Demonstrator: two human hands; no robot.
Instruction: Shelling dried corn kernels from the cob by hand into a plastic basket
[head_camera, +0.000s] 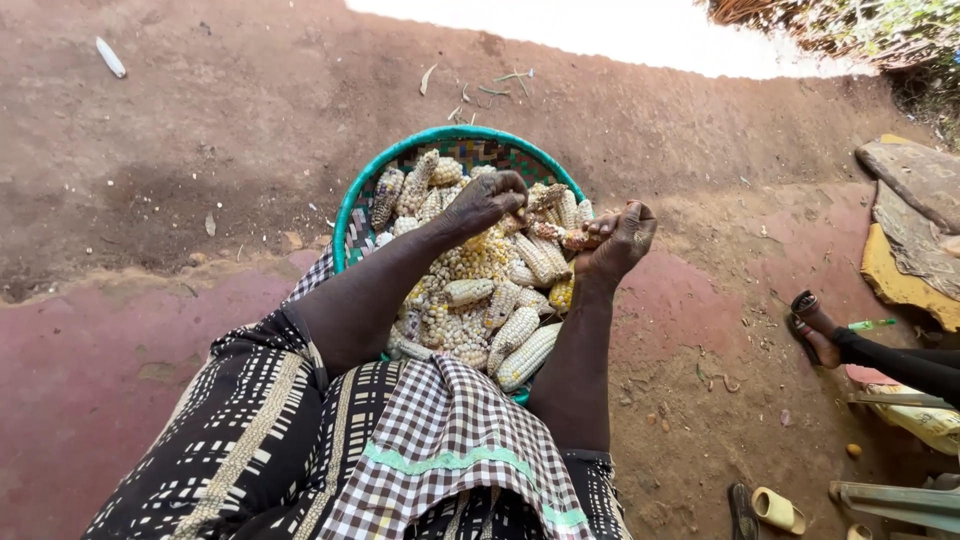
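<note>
The checked cloth (440, 440) covers the person's lap. Beyond it, the green-rimmed basket (352, 205) holds loose kernels and cobs. Over the pile, the right hand (620, 240) is clenched around one small maize cob (577, 239); the left hand (485, 200) pinches at its far end. The cob appears light, rigid and rough-surfaced; a grip around the shaft likely suits it best.

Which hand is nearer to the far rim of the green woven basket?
Left. The left hand is over the cobs just below the far rim; the right hand is off to its right.
</note>
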